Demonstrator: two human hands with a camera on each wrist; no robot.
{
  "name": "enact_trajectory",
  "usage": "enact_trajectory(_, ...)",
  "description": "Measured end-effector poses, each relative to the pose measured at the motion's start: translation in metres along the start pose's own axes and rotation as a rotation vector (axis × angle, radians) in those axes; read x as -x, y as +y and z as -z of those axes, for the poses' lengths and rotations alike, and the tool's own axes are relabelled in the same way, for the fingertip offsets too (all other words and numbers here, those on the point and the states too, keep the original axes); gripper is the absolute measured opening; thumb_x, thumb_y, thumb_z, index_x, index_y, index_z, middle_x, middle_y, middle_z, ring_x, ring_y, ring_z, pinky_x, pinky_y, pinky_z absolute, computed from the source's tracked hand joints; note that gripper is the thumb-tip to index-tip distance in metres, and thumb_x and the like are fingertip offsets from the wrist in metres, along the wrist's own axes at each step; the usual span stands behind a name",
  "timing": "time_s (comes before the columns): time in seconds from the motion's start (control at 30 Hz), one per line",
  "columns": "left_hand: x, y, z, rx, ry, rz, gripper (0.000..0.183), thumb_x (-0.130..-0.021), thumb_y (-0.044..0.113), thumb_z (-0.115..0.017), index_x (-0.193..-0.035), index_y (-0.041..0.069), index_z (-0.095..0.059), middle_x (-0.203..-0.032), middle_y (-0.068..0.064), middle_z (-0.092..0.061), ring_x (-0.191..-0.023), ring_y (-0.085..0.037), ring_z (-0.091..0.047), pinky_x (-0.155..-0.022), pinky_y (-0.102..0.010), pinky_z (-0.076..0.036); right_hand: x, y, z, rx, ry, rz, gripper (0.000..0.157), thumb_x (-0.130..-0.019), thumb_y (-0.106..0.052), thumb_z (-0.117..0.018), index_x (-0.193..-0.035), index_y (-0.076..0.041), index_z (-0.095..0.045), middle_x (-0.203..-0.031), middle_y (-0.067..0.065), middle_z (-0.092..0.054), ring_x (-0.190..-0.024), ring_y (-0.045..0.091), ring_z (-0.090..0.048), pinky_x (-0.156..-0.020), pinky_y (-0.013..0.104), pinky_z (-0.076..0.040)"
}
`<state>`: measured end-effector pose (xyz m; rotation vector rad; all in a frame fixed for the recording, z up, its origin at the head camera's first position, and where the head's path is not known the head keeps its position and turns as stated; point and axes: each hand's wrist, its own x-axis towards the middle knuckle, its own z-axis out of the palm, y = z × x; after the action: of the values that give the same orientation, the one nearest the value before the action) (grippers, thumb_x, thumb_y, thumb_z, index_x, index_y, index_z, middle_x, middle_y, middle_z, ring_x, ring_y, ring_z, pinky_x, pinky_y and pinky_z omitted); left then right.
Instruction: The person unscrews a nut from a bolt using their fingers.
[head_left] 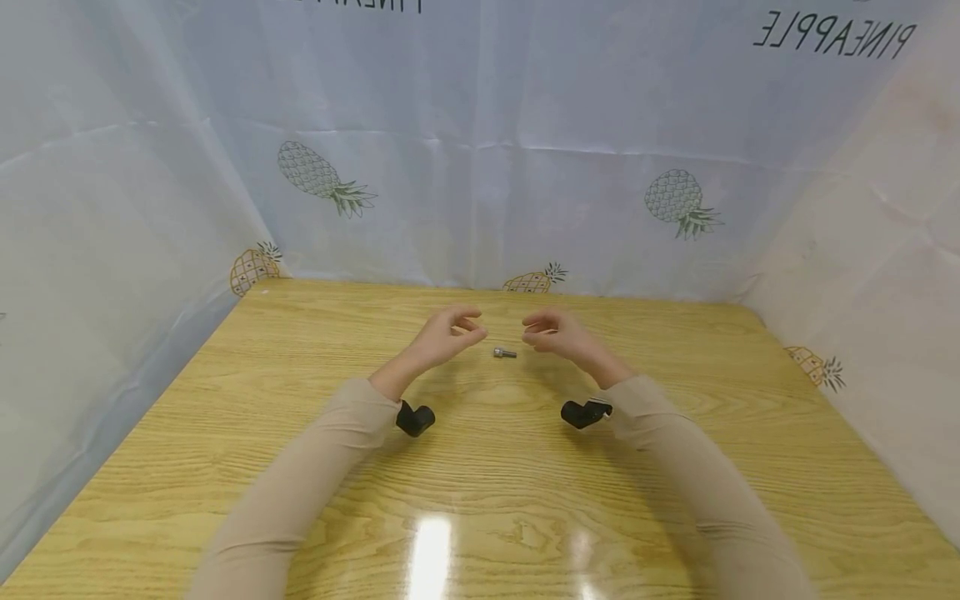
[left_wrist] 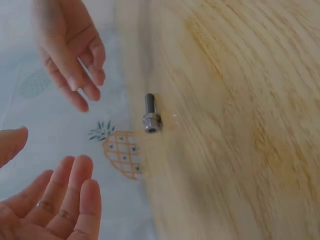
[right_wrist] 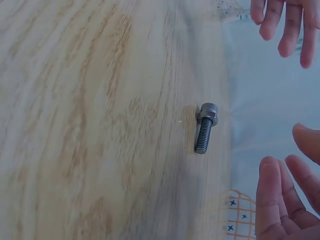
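A small metal socket-head bolt point(head_left: 505, 353) lies on its side on the wooden table, between the two hands. In the right wrist view, a hex nut point(right_wrist: 207, 118) sits on the bolt's threaded shank, right up by its round head. My left hand point(head_left: 450, 335) hovers just left of the bolt's head, fingers loosely bent and holding nothing. On the other side, my right hand point(head_left: 564, 340) is close to the threaded end, its fingers also relaxed with nothing in them. Both hands face each other across the bolt, as the left wrist view shows.
The wood-grained tabletop point(head_left: 495, 467) reaches back to a pale curtain point(head_left: 480, 208) printed with pineapples, which also hangs at both sides. Black wrist mounts, one on the left point(head_left: 416, 418) and one on the right point(head_left: 585, 413), stick out below the sleeves.
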<state>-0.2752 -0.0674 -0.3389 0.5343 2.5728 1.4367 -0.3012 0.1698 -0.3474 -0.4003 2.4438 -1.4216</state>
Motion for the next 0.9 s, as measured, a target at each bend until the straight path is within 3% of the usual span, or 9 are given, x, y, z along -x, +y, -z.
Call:
enact_trajectory(0.17,-0.007,-0.003,-0.006,0.010,-0.045,0.024,0.044,-0.090,0.025,-0.056,-0.131,0.009,-0.048,-0.119,-0.017,-0.058,-0.098,-0.031,-0.062,-0.080,-0.036,-0.051,-0.007,0.003,-0.004,0.015,-0.013,-0.014,0.045,-0.089,-0.014,-0.057,-0.129,0.004,-0.045,-0.126,0.023,-0.050,-0.109,0.033,-0.055,-0.090,0.037,-0.050)
enact_trajectory(0.5,-0.014,-0.009,-0.017,-0.023,-0.033,0.049,0.039,-0.089,0.020,-0.058,-0.123,0.002,-0.055,-0.118,-0.016,-0.059,-0.095,-0.026,-0.063,-0.078,-0.032,-0.052,-0.017,0.011,-0.010,0.074,-0.019,-0.065,0.041,-0.087,-0.013,-0.059,-0.123,0.006,-0.051,-0.111,0.019,-0.059,-0.094,0.020,-0.061,-0.084,0.032,-0.052)
enact_trajectory(0.7,-0.020,-0.014,-0.023,-0.029,-0.022,0.069,0.032,-0.087,0.014,-0.060,-0.115,-0.001,-0.059,-0.114,-0.017,-0.059,-0.095,-0.028,-0.062,-0.072,-0.027,-0.052,-0.020,0.014,-0.013,0.118,-0.012,-0.113,0.038,-0.087,-0.014,-0.060,-0.120,0.003,-0.055,-0.111,0.019,-0.061,-0.087,0.018,-0.063,-0.079,0.030,-0.053)
enact_trajectory(0.9,-0.023,-0.015,-0.028,-0.001,-0.032,0.104,0.031,-0.088,0.011,-0.057,-0.116,-0.002,-0.058,-0.110,-0.021,-0.060,-0.086,-0.029,-0.064,-0.062,-0.025,-0.050,-0.022,0.016,-0.018,0.091,-0.030,-0.126,0.036,-0.086,-0.008,-0.059,-0.118,0.007,-0.055,-0.117,0.023,-0.058,-0.084,0.012,-0.062,-0.077,0.026,-0.054)
